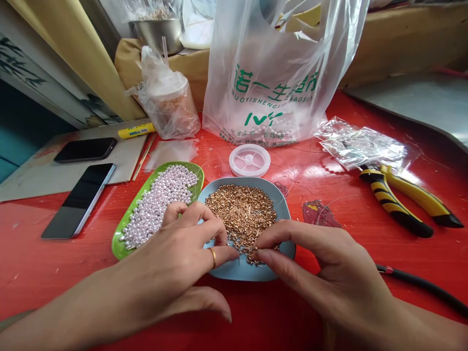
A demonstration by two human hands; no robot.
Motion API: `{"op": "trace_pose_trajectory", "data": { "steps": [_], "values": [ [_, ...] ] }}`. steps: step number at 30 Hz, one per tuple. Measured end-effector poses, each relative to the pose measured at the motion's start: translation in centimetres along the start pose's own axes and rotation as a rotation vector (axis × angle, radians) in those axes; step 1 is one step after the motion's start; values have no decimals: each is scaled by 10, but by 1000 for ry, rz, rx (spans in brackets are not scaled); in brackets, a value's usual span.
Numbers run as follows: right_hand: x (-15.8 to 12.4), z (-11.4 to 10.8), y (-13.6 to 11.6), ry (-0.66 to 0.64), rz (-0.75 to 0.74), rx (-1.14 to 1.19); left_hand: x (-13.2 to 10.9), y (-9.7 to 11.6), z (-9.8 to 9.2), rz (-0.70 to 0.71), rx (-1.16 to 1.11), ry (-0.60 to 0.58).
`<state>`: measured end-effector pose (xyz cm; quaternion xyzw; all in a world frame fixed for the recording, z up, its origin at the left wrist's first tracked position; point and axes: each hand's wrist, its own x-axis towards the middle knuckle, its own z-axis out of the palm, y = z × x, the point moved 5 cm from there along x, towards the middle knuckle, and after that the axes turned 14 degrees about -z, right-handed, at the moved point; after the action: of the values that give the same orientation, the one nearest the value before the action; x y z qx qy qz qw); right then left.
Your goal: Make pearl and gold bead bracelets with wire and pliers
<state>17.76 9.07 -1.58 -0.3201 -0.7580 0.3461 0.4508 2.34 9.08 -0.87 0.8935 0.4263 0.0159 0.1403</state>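
Note:
A light blue dish in front of me holds a heap of small copper-coloured beads and thin pins. My left hand, wearing a gold ring, hovers over the dish's near left side with fingers pinched together. My right hand pinches something tiny among the beads at the near rim. The two sets of fingertips almost touch. What each pinch holds is too small to name. To the left lies a green leaf-shaped tray filled with pale pink pearl beads.
A clear thread spool sits behind the dish. Yellow-and-black pliers lie at right near small plastic bags. A large printed plastic bag, a wrapped cup, two phones and a yellow tube stand around.

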Motion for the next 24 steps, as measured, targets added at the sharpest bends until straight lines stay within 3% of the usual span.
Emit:
{"op": "trace_pose_trajectory", "data": {
  "steps": [19, 24],
  "values": [
    [3, -1, -3, -4, -28, -40, -1, -1, 7, 17, -104, -14],
    [4, -1, -3, -9, -32, -40, 3, -5, 5, -63, -210, -108]
  ]
}}
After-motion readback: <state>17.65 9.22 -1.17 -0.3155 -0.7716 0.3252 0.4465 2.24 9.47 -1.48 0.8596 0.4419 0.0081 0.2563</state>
